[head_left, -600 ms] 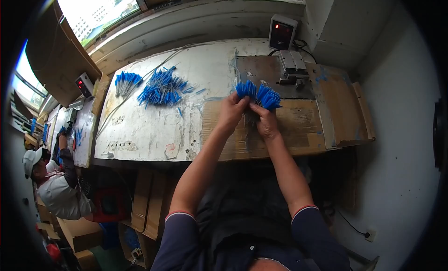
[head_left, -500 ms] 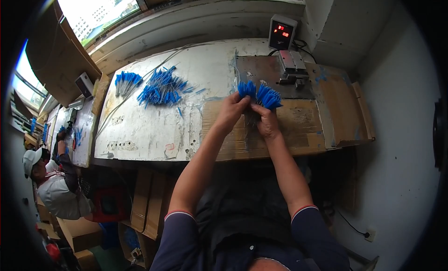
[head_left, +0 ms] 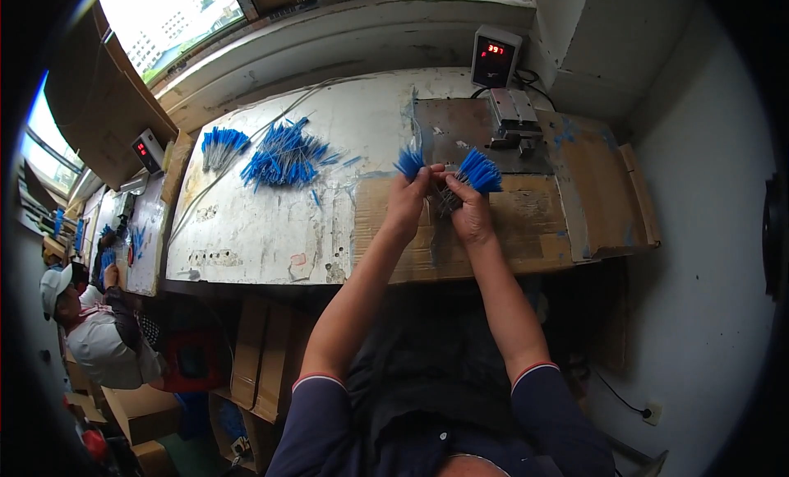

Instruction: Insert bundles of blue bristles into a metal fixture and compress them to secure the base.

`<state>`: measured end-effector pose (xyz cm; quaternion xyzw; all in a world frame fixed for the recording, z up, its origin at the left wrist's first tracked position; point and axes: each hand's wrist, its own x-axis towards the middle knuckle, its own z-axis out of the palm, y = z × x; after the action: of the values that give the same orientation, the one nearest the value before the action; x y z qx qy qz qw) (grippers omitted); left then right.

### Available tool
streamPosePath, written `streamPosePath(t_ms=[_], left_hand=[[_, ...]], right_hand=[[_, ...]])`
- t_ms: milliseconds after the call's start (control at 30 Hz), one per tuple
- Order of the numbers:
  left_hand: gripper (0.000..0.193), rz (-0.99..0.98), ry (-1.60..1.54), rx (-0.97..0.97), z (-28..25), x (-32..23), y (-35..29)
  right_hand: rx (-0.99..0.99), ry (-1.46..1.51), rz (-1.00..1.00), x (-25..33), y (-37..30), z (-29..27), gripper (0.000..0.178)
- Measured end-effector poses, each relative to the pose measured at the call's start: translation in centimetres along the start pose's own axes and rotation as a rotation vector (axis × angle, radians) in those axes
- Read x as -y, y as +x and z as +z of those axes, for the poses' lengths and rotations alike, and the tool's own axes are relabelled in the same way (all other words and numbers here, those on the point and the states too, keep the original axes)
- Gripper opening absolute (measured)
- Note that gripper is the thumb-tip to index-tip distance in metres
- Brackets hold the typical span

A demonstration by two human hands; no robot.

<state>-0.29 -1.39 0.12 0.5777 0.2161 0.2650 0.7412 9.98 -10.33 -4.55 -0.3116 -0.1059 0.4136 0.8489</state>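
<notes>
Over the cardboard sheet (head_left: 386, 247) on the bench, my left hand (head_left: 404, 204) is closed on a small bunch of blue-tipped wires (head_left: 409, 161). Beside it, my right hand (head_left: 472, 218) grips a thicker bundle of blue-tipped wires (head_left: 480, 171), blue ends fanned up and to the right. Grey shanks of the wires cross the gap between the hands, where the fingertips nearly meet. A large loose heap of the same pieces (head_left: 285, 154) lies at the left of the bench. Next to it is a neater bunch (head_left: 223, 147).
Behind my right hand stands a small metal machine (head_left: 515, 115) on a dark plate (head_left: 452, 124), with a red-lit display box (head_left: 496, 56). A cable (head_left: 215, 177) runs across the white bench (head_left: 255, 230). At far left a co-worker (head_left: 103, 337) sits at another bench.
My left hand has moved slightly left with its bunch, widening the gap between the two blue fans. The display's red digits have changed. The co-worker's arm has shifted.
</notes>
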Motion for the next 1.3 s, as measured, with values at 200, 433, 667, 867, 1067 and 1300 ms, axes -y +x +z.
streamPosePath(t_ms=[200,433,667,867,1067,1300], left_hand=[[0.024,0.024,-0.341,-0.339,-1.5,-1.4,-0.4],[0.016,0.207,1.147,-0.454,-9.2,-2.1,3.1],[0.009,0.297,1.502,-0.331,-13.1,-1.4,4.7],[0.012,0.338,1.546,-0.369,-14.1,-1.1,6.7],[0.02,0.35,1.56,-0.332,-13.8,-2.2,6.9],[0.024,0.378,0.957,-0.118,-6.4,-2.2,2.6]], right_hand=[[-0.049,0.175,-0.093,0.1,-0.1,0.4,0.011],[-0.099,-0.323,-0.326,0.8,-1.4,2.0,0.016],[-0.059,-0.361,-0.222,0.7,-1.9,2.3,0.022],[-0.037,-0.382,-0.195,0.7,-1.9,2.4,0.02],[-0.066,-0.318,-0.203,0.6,-1.5,1.6,0.021],[-0.032,-0.245,-0.149,1.7,-1.7,2.6,0.014]])
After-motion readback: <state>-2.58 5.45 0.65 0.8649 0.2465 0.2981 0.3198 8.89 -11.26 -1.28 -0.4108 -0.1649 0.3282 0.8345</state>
